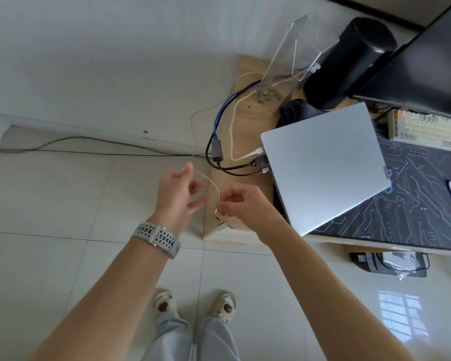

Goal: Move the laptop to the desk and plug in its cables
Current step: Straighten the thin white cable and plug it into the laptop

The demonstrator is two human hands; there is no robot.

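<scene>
On the tabletop [248, 74], right side, closed silver laptop [326, 165] lies flat, partly on a dark circuit-print desk mat [414, 199], its left edge near the tabletop's left end. Three cables plugged into laptop's left edge: white cable [233, 126] on top, black cable [245, 166] below it, third plug lowest. Blue cable [224, 110] runs to a grey adapter [216, 149] hanging off the tabletop's left side. Beside the tabletop's front-left corner, both hands are raised, holding a thin pale cord [211, 182] between them. Left hand [176, 196], grey watch band [156, 237] on wrist, pinches one end with thumb and forefinger, other fingers loosely spread. Right hand [242, 204] pinches the other end, fingers curled; small metal tip just below fingertips, blurred. Behind laptop: clear acrylic stand [292, 56], black cylinder speaker [349, 63], monitor [427, 66], keyboard [427, 131]. Floor: white tiles, person's feet in beige clogs [193, 304].
</scene>
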